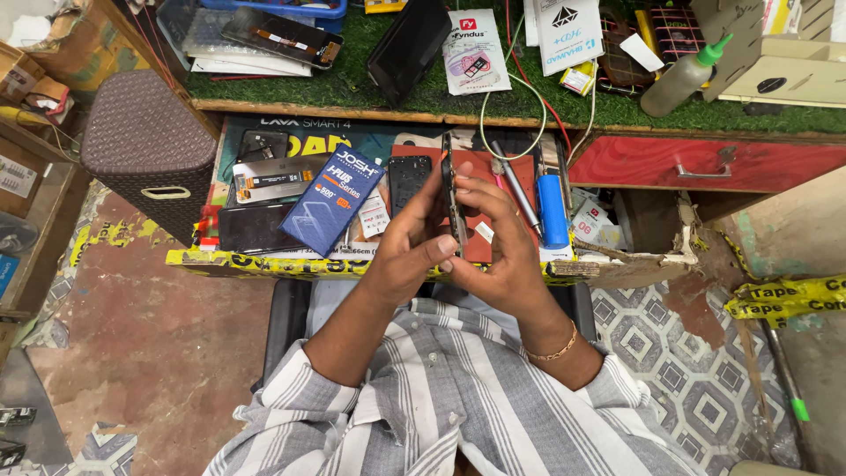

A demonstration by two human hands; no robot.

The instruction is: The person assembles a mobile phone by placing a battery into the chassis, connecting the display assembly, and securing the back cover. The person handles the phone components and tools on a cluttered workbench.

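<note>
The table [617, 110], covered in green artificial turf, runs across the top of the frame, with an open drawer [264, 260] pulled out beneath it and filling the centre. At the left stands a dark woven basket [145, 145]. In the drawer lie a blue box [333, 211], several phone screens and back panels, a blue cylinder [552, 210] and a slim metal tool [518, 189]. On the turf at upper right lies a clear squeeze bottle with a green tip [683, 79]; a black phone [407, 37] leans near the top centre.

Just below frame centre, over the drawer's front edge, both hands meet around a thin dark phone [454, 207] held edge-on to the camera, so it shows only as a narrow upright strip with small openings along its side. Whether it is a whole handset or a frame I cannot tell.

The left hand [414, 242] is closed on the phone's lower part, thumb pressed against the near edge. The right hand [498, 242] has its grip closed on the other face, fingers wrapped up along the side toward the top.

It looks light and stiff, but thin enough to be fragile: flexing or squeezing across the flat faces could crack glass. The smooth faces are probably slippery, so the safer hold is along the long edges, pinched from both sides, as it is held now.
</note>
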